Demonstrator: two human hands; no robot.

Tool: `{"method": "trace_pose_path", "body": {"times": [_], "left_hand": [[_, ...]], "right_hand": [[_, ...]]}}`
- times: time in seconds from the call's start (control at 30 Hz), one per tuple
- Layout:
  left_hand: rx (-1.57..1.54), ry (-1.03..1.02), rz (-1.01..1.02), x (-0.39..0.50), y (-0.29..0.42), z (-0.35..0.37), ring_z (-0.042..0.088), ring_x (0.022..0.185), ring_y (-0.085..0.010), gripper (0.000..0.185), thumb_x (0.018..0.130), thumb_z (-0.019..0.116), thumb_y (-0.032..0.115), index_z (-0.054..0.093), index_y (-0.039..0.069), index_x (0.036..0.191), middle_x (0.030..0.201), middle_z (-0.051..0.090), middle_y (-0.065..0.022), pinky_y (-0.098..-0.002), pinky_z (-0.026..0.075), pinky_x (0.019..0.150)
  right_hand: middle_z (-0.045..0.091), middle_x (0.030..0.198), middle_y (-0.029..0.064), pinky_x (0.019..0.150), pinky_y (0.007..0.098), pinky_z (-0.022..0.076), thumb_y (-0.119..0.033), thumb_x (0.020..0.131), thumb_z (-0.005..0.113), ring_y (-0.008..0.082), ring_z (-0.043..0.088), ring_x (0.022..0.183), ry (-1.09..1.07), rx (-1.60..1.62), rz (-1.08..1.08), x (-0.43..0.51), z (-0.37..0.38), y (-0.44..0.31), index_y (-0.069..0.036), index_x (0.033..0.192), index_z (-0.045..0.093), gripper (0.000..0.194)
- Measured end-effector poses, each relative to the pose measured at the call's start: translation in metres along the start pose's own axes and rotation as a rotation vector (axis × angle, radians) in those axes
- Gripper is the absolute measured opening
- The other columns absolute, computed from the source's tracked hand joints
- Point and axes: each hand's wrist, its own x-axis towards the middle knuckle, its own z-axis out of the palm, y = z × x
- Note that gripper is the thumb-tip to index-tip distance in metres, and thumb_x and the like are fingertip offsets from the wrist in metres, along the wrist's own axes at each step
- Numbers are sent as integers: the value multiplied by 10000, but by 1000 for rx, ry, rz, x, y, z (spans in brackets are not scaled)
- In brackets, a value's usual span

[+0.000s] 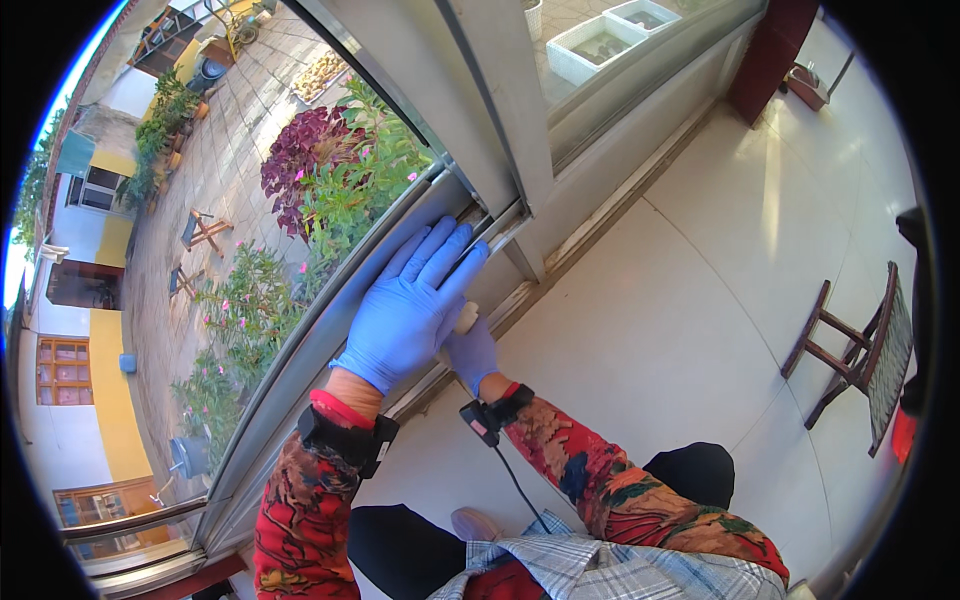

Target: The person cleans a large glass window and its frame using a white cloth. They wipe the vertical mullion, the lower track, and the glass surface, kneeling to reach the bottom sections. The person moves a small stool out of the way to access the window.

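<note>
My left hand (409,307), in a blue glove, lies with its fingers stretched out on the metal sill of a sliding window (322,281), fingertips at the track beside the upright frame. Below and to the right of it is my right hand (472,351), also gloved, partly hidden behind the left. A pale, whitish lump (466,318), perhaps a cloth or sponge, shows at the right hand's fingers; how it is held is not clear. Both wrists carry black straps with small devices, and a cable runs from the right one.
A folding stool (855,356) stands on the tiled floor (675,300) at the right. Near the dark red post (772,60) lies a dustpan (808,86). Outside the window are flowering plants (337,172), stools and white baskets (592,49). My knees are close below the sill.
</note>
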Motion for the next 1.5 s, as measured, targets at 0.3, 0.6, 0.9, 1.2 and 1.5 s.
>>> {"method": "trace_pose_path", "body": {"times": [0.3,0.6,0.9,1.2,1.5], "left_hand": [[30,28,1,0,-1,3,381,1349,-366,624,783,616,87,463,90,1388,1419,447,-156,-475,304,1132],[26,15,17,-1,-5,6,379,1350,-362,639,790,616,87,441,106,1405,1434,432,-146,-468,303,1135],[-10,45,4,-1,-3,5,383,1349,-356,621,788,622,101,465,106,1389,1430,443,-142,-463,314,1128],[31,16,18,-1,-6,6,394,1342,-358,602,792,621,109,474,105,1376,1420,451,-147,-462,321,1123],[2,76,45,-1,-7,9,399,1337,-355,578,808,602,102,472,105,1371,1412,457,-138,-458,331,1115]], "right_hand": [[622,1048,311,813,491,503,-241,747,722,469,615,998,-175,45,-257,-38,-6,-48,-9,1254,361,664],[668,863,194,659,472,505,-265,836,579,353,661,768,-473,-657,-367,86,19,112,-32,988,592,279],[660,927,259,740,450,516,-294,750,717,415,658,887,-224,-40,-404,-30,37,2,21,1107,508,519],[670,862,188,665,466,504,-258,822,657,366,664,780,-320,-265,-154,12,28,35,-19,952,601,278],[645,1019,132,734,404,503,-353,892,506,284,641,905,-336,-638,-526,72,95,185,-111,1088,589,321]]}}
